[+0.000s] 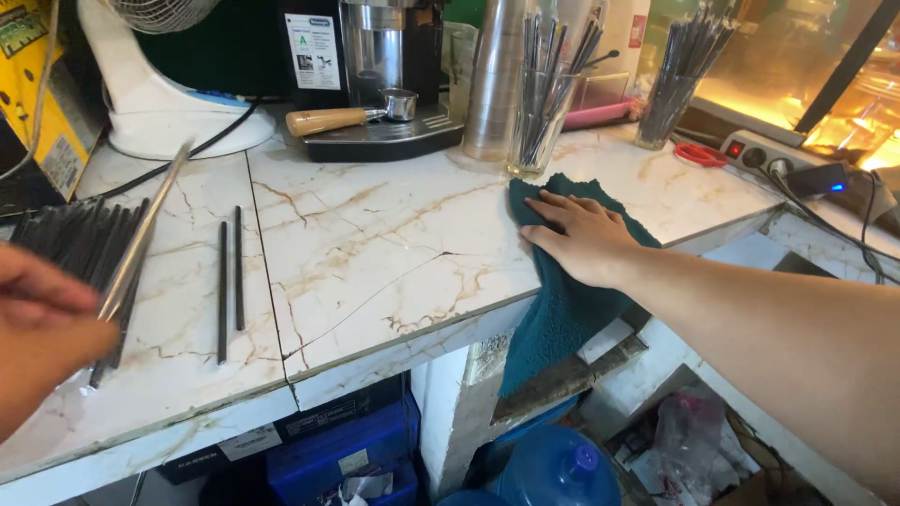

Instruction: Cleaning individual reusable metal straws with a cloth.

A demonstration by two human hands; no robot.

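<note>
Right hand [583, 239] is lying flat, fingers spread, on teal cloth [562, 300] mid-frame, draping off counter edge [394, 347]; it may slide off. Left hand [37, 328], lower left, is pinching clear-sleeved straw [141, 239]; loose black straws [230, 281] may roll.

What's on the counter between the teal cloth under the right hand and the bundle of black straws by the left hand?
In the head view, between the teal cloth and the straw bundle lie two loose black straws side by side; the rest is bare marble counter with a crack.

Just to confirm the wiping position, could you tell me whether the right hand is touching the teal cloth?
Touching: the head view shows the right hand lying flat, palm down, on the teal cloth.
</note>
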